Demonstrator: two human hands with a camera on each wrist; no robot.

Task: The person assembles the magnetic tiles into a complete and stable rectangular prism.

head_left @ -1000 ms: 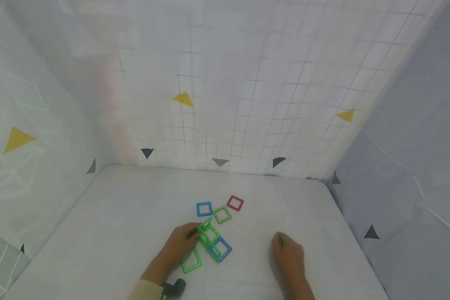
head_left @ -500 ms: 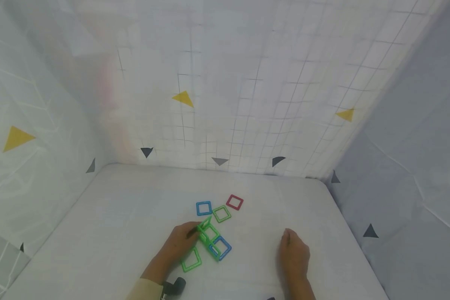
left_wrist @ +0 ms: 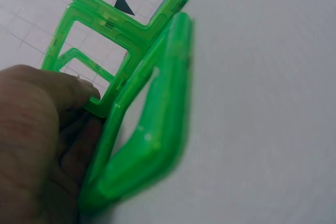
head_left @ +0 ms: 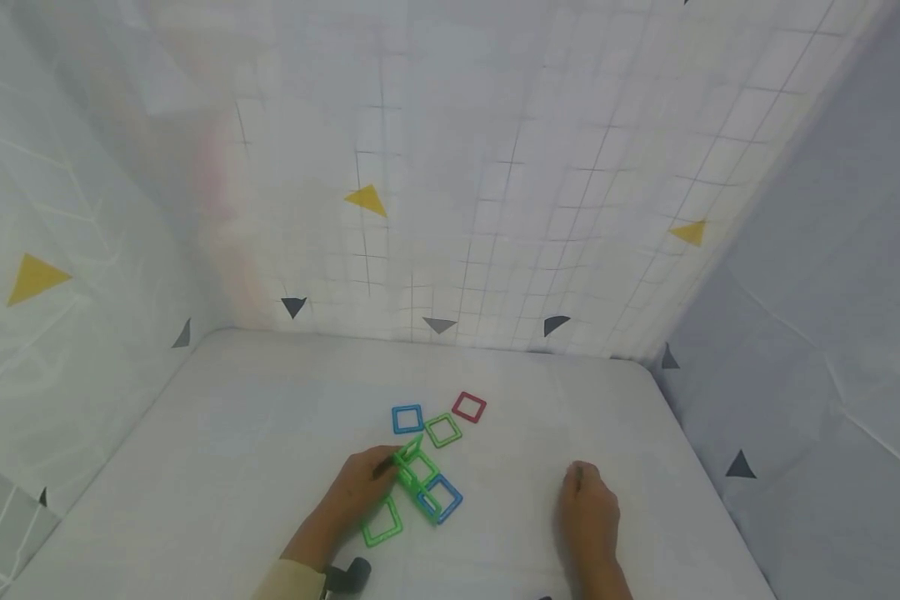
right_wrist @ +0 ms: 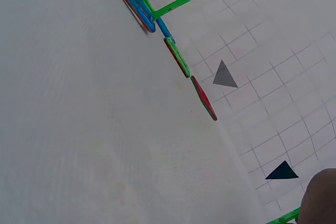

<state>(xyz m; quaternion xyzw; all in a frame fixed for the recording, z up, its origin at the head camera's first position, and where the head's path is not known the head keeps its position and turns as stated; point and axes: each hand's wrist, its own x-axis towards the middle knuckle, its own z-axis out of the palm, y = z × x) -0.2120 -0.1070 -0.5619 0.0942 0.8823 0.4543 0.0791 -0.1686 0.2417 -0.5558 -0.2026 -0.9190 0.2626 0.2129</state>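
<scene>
My left hand (head_left: 360, 487) pinches one side of a small structure of square frame magnetic tiles (head_left: 422, 467). In the left wrist view, the thumb lies over the opening of an upright green tile (left_wrist: 113, 27), with the other fingers behind it. A blue tile (head_left: 450, 498) lies flat at the structure's right side. Below that wrist, a loose green tile (head_left: 382, 527) is partly covered by the hand. My right hand (head_left: 591, 508) is well to the right, fingers curled. Its wrist view shows a green tile's edge (right_wrist: 286, 217) held by a fingertip; the rest is out of frame.
Beyond the structure lie a blue tile (head_left: 407, 419), a light green tile (head_left: 443, 430) and a red tile (head_left: 469, 407), flat on the white table (head_left: 307, 375). White sheeted walls (head_left: 450, 208) with triangle markers stand at the back and both sides.
My right hand has shifted slightly right and away from the structure, then stayed nearly still. The left hand and the tiles have kept their places.
</scene>
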